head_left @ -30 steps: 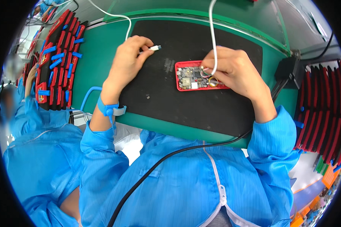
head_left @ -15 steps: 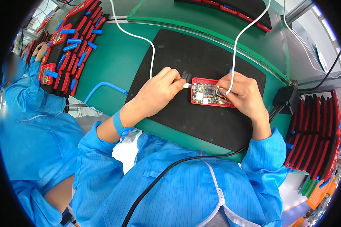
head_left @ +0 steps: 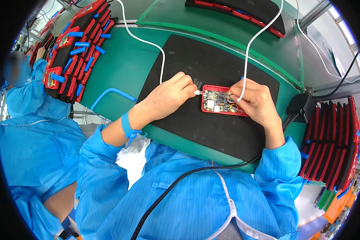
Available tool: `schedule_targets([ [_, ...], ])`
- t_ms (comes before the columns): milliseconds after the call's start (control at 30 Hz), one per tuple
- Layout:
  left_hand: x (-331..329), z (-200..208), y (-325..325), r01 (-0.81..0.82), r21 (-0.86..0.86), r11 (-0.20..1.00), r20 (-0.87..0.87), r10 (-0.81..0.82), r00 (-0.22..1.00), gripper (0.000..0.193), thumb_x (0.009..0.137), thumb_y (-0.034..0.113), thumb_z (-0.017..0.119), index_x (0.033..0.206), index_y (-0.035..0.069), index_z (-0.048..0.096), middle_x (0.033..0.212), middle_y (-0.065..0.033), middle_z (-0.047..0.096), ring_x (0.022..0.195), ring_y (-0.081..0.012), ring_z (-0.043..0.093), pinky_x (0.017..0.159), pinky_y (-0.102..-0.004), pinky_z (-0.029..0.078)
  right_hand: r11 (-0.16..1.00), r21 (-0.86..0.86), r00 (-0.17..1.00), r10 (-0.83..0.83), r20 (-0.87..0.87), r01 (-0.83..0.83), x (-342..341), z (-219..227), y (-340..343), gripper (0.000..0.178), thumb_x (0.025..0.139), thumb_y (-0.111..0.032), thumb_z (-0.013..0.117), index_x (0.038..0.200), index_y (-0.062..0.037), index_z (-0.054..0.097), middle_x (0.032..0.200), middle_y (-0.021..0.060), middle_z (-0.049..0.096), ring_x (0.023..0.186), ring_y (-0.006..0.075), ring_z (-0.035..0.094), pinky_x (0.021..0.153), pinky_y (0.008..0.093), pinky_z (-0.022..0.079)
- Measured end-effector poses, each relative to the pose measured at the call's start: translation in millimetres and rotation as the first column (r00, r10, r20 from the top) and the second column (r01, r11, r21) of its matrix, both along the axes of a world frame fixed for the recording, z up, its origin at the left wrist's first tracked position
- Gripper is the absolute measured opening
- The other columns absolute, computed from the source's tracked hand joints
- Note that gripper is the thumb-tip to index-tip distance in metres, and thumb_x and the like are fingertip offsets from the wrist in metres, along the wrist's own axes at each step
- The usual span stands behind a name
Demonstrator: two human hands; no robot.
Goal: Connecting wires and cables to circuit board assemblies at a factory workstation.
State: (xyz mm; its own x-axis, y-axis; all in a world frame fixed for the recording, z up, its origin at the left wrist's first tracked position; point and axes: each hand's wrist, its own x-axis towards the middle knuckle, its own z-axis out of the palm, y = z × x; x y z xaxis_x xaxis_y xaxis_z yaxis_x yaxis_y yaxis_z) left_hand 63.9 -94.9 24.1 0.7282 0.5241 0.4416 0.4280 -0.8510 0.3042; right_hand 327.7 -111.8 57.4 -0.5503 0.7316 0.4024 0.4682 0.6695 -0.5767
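Pinching white plug [head_left: 198,92] in left fingers [head_left: 187,91], aimed 3 o'clock lengthwise at red case [head_left: 217,87]; white cable [head_left: 246,60] in closed right fingers [head_left: 251,94].

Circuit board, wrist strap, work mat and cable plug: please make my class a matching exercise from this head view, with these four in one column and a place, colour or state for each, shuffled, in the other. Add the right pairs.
Column one
1. circuit board
2. wrist strap
3. work mat
4. cable plug

Column two
A. blue, around the left wrist
B. white, held by the left hand
C. sitting in a red case
D. black, lying flat on the green tabletop

Right pairs: 1-C, 2-A, 3-D, 4-B
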Motion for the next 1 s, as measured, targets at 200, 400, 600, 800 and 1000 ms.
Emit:
schedule_targets([
  [200, -0.9, 1.4, -1.3, 0.011, -0.006, 1.000, 0.034, -0.011, 0.999, 0.018, 0.076, 0.005, 0.071, 0.090, -0.001, 0.060, 0.085, -0.0096, 0.054, 0.080, -0.0257, 0.055, 0.067, -0.0356, 0.048, 1.000, -0.010, 1.000, 0.005, -0.011, -0.005, 0.5, -0.5, 0.1, 0.014, 0.071, 0.002, 0.069, 0.085, 0.0024, 0.067, 0.081, 0.0105, 0.064, 0.076, 0.0264, 0.063, 0.066, 0.0362, 0.052],
  [400, -1.8, 1.0, -3.0, 0.023, -0.033, 0.999, 0.057, -0.021, 0.998, 0.019, 0.076, 0.003, 0.071, 0.091, -0.002, 0.061, 0.086, -0.0100, 0.055, 0.079, -0.0257, 0.055, 0.066, -0.0354, 0.048, 1.000, -0.003, 1.000, 0.011, -0.010, -0.011, 1.4, 0.1, 1.3, 0.014, 0.071, 0.002, 0.069, 0.085, 0.0028, 0.066, 0.082, 0.0106, 0.064, 0.076, 0.0268, 0.063, 0.067, 0.0363, 0.052],
  [600, -1.0, -0.4, -2.1, 0.018, -0.051, 0.999, 0.072, -0.014, 0.997, 0.020, 0.075, 0.002, 0.071, 0.092, -0.002, 0.061, 0.086, -0.0106, 0.056, 0.078, -0.0265, 0.055, 0.065, -0.0356, 0.048, 1.000, -0.009, 1.000, 0.003, -0.024, -0.004, 2.3, -3.5, 1.6, 0.013, 0.072, 0.002, 0.069, 0.085, 0.0029, 0.067, 0.082, 0.0112, 0.064, 0.076, 0.0269, 0.063, 0.066, 0.0360, 0.052],
  [800, 0.6, -1.3, -4.9, 0.004, -0.058, 0.998, 0.103, 0.002, 0.995, 0.021, 0.075, 0.002, 0.071, 0.093, -0.002, 0.061, 0.086, -0.0114, 0.056, 0.077, -0.0268, 0.055, 0.064, -0.0357, 0.047, 1.000, 0.000, 1.000, -0.005, -0.018, 0.005, 0.6, -2.2, 1.1, 0.013, 0.072, 0.002, 0.070, 0.084, 0.0029, 0.066, 0.081, 0.0111, 0.064, 0.076, 0.0266, 0.063, 0.066, 0.0354, 0.052],
  [1000, -0.2, -2.7, -5.2, 0.013, -0.078, 0.997, 0.152, -0.001, 0.988, 0.021, 0.075, 0.001, 0.071, 0.094, -0.002, 0.061, 0.086, -0.0115, 0.056, 0.077, -0.0266, 0.055, 0.064, -0.0354, 0.047, 1.000, -0.006, 1.000, -0.013, -0.013, 0.013, 0.5, -1.9, 0.4, 0.012, 0.072, 0.002, 0.070, 0.083, 0.0027, 0.066, 0.080, 0.0109, 0.064, 0.075, 0.0265, 0.063, 0.065, 0.0353, 0.052],
])
